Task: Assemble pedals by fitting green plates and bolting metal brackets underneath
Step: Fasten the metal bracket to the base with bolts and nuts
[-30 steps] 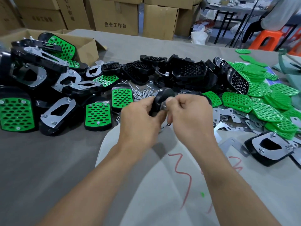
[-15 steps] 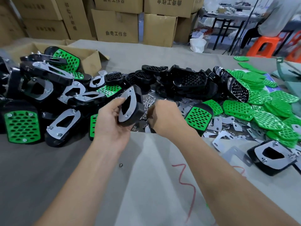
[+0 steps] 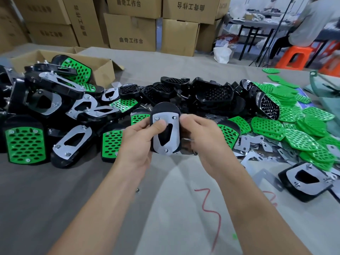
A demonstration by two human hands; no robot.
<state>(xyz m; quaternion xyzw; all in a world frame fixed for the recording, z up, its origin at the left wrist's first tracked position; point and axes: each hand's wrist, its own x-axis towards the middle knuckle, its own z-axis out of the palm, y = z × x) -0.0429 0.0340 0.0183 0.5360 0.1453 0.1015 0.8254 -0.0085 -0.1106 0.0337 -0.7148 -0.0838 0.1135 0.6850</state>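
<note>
I hold a black pedal (image 3: 165, 109) upright in front of me, its underside toward the camera, with a silver metal bracket (image 3: 174, 134) bolted on by three bolts. My left hand (image 3: 139, 142) grips its left edge, thumb pressing on the bracket. My right hand (image 3: 200, 138) holds the right edge, its fingertips hidden behind the pedal. Finished pedals (image 3: 25, 142) are heaped at the left. Loose green plates (image 3: 294, 137) are piled at the right, empty black pedal bodies (image 3: 213, 94) behind, loose brackets (image 3: 253, 144) beside them.
An open cardboard box (image 3: 103, 70) holds more pedals at the back left. One bracketed pedal (image 3: 307, 181) lies at the right. The table wears grey cloth (image 3: 46, 190) with red marks. Stacked cartons (image 3: 132, 30) stand behind; a seated person (image 3: 312, 24) is far right.
The pedal has swung from my left hand's side to the centre and now stands upright. My right hand came off the table's bolts and took hold of its right edge.
</note>
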